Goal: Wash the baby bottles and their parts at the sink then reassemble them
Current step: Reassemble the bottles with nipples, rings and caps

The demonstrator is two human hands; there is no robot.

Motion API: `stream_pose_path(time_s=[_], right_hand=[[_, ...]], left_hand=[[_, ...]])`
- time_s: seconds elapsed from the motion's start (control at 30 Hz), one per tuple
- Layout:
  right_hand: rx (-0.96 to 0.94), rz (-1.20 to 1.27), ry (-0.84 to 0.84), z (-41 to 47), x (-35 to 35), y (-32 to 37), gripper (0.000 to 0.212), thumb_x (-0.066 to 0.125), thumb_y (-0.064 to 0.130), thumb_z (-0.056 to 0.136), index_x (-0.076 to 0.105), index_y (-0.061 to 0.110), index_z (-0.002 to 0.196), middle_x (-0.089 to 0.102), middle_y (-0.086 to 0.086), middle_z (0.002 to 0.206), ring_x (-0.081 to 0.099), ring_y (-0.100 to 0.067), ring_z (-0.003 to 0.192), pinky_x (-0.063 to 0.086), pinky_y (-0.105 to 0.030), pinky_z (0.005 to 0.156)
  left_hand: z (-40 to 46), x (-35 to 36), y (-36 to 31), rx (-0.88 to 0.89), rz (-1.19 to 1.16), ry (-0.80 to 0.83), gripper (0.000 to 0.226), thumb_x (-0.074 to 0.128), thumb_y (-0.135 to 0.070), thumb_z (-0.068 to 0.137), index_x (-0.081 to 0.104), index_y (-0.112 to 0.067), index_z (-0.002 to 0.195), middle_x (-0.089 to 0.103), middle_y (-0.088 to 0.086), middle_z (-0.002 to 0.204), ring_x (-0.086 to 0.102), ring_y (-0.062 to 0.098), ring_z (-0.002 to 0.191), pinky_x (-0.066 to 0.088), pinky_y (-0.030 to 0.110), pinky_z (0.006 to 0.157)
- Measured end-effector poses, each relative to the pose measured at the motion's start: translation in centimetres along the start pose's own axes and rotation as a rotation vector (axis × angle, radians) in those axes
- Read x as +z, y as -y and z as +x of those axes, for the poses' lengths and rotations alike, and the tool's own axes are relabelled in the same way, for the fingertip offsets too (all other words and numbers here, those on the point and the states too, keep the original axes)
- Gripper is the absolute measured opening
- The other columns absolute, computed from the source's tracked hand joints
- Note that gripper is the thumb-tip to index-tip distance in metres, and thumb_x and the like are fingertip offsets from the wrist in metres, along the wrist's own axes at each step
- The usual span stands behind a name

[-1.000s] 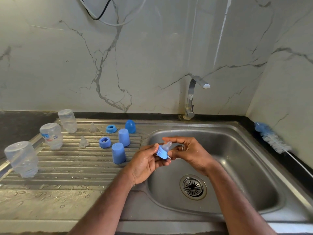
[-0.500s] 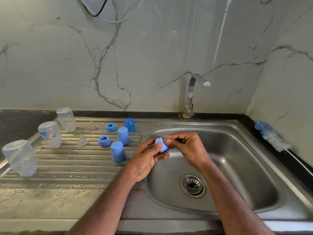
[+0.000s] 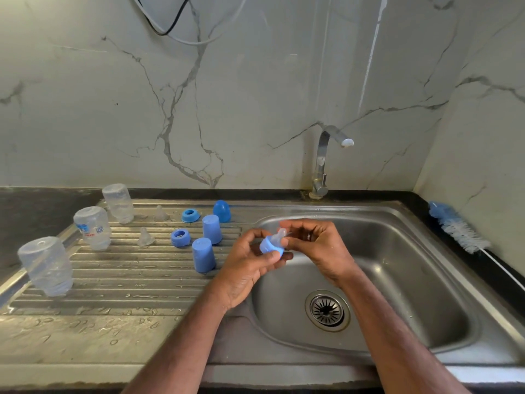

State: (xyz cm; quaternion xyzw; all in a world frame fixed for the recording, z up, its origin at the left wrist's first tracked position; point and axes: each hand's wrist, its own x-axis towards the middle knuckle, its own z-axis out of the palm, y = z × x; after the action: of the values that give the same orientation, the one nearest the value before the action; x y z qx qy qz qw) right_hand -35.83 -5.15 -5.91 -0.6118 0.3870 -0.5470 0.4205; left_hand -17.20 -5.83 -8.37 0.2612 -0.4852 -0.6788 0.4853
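Over the left edge of the sink basin (image 3: 397, 251) my left hand (image 3: 250, 263) holds a blue screw ring (image 3: 270, 247) with a clear teat (image 3: 279, 234) sticking up through it. My right hand (image 3: 315, 245) pinches the teat's tip from the right. On the ribbed drainboard (image 3: 113, 280) three clear bottles stand upside down (image 3: 47, 265) (image 3: 93, 227) (image 3: 118, 203). Two loose teats (image 3: 145, 237) (image 3: 161, 214), two blue rings (image 3: 180, 238) (image 3: 189, 215) and three blue caps (image 3: 203, 255) (image 3: 212, 228) (image 3: 222, 211) stand beside them.
A chrome tap (image 3: 324, 157) rises behind the basin, spout turned right, no water running. A blue and white bottle brush (image 3: 457, 227) lies on the dark counter at the right by the marble wall. The drain (image 3: 326, 309) sits in the basin floor. Water drops dot the drainboard.
The ring was turned in my hands half a second ago, hiding the teat; now the teat points up again with my right fingers on its tip. Both hands stay over the sink edge.
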Motion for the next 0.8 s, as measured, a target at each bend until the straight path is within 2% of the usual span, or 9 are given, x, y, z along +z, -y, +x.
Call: stream_pose_path(time_s=[0.1, 0.2, 0.37, 0.47, 0.53, 0.6, 0.67, 0.73, 0.8], right_hand=[[-0.043, 0.062, 0.003, -0.3, 1.3, 0.3, 0.027, 0.079, 0.005, 0.082, 0.075, 0.002, 0.109, 0.077, -0.014, 0.104, 0.073, -0.03, 0.096, 0.059, -0.038, 0.084], [-0.032, 0.178, -0.059, 0.2, 2.9, 0.2, 0.027, 0.075, 0.01, 0.085, 0.074, -0.001, 0.11, 0.075, -0.019, 0.099, 0.069, -0.027, 0.079, 0.059, -0.039, 0.075], [-0.007, -0.182, -0.044, 2.0, 6.9, -0.8, 0.009, 0.075, 0.005, 0.089, 0.077, 0.008, 0.097, 0.073, -0.002, 0.079, 0.063, -0.011, 0.065, 0.055, -0.029, 0.065], [-0.023, -0.412, -0.027, 2.6, 9.9, -0.8, 0.008, 0.076, 0.011, 0.088, 0.078, 0.013, 0.096, 0.073, 0.007, 0.082, 0.062, -0.004, 0.071, 0.051, -0.014, 0.068], [-0.067, -0.373, -0.032, 2.8, 11.8, -0.3, 0.006, 0.075, 0.019, 0.09, 0.077, 0.018, 0.095, 0.074, 0.009, 0.083, 0.061, -0.003, 0.07, 0.049, -0.016, 0.068], [-0.07, -0.277, 0.009, 2.9, 13.9, 0.6, 0.014, 0.076, 0.026, 0.09, 0.075, 0.021, 0.103, 0.074, 0.006, 0.088, 0.063, -0.006, 0.072, 0.051, -0.019, 0.07], [-0.058, -0.27, 0.104, 2.9, 16.0, 1.2, 0.026, 0.079, 0.032, 0.087, 0.072, 0.024, 0.111, 0.072, 0.005, 0.094, 0.066, -0.01, 0.076, 0.052, -0.019, 0.073], [-0.052, -0.325, 0.19, 3.0, 17.9, 1.5, 0.029, 0.082, 0.032, 0.083, 0.073, 0.022, 0.108, 0.072, 0.003, 0.093, 0.068, -0.011, 0.078, 0.053, -0.02, 0.071], [-0.07, -0.33, 0.211, 3.3, 19.4, 1.5, 0.021, 0.083, 0.029, 0.082, 0.075, 0.017, 0.097, 0.073, 0.002, 0.086, 0.065, -0.005, 0.071, 0.05, -0.017, 0.065]], left_hand=[[-1.0, 0.0, -0.8, 0.077, 0.208, 0.006, 0.043, 0.075, -0.002, 0.087, 0.056, -0.004, 0.125, 0.07, 0.017, 0.119, 0.07, 0.036, 0.108, 0.06, 0.04, 0.083], [-2.6, -1.2, -2.9, 0.182, 0.23, -0.06, 0.049, 0.083, -0.02, 0.074, 0.064, -0.004, 0.116, 0.072, 0.017, 0.11, 0.069, 0.039, 0.102, 0.056, 0.037, 0.069], [-5.7, -6.8, -6.1, 0.292, 0.195, -0.26, 0.041, 0.082, -0.027, 0.065, 0.073, -0.014, 0.103, 0.071, 0.015, 0.101, 0.065, 0.029, 0.088, 0.052, 0.033, 0.06], [-6.6, -9.3, -6.7, 0.307, 0.235, -0.377, 0.04, 0.084, -0.029, 0.061, 0.074, -0.021, 0.098, 0.072, 0.009, 0.096, 0.063, 0.02, 0.082, 0.051, 0.032, 0.061], [-6.8, -10.2, -6.8, 0.332, 0.33, -0.429, 0.053, 0.088, -0.027, 0.057, 0.068, -0.015, 0.105, 0.074, 0.012, 0.099, 0.066, 0.019, 0.082, 0.053, 0.034, 0.065], [-7.1, -10.8, -7.0, 0.34, 0.421, -0.463, 0.065, 0.093, -0.014, 0.054, 0.059, -0.012, 0.109, 0.075, 0.016, 0.099, 0.07, 0.02, 0.083, 0.056, 0.036, 0.07], [-7.6, -11.1, -7.4, 0.36, 0.525, -0.472, 0.068, 0.095, -0.004, 0.055, 0.054, -0.02, 0.107, 0.076, 0.014, 0.096, 0.073, 0.022, 0.082, 0.057, 0.043, 0.075], [-8.3, -11.5, -8.0, 0.4, 0.651, -0.473, 0.066, 0.097, -0.018, 0.054, 0.056, -0.037, 0.102, 0.075, 0.014, 0.099, 0.073, 0.026, 0.085, 0.059, 0.052, 0.076], [-9.3, -12.1, -8.5, 0.422, 0.77, -0.491, 0.069, 0.097, -0.027, 0.053, 0.058, -0.043, 0.107, 0.073, 0.01, 0.104, 0.073, 0.024, 0.091, 0.058, 0.055, 0.076]])
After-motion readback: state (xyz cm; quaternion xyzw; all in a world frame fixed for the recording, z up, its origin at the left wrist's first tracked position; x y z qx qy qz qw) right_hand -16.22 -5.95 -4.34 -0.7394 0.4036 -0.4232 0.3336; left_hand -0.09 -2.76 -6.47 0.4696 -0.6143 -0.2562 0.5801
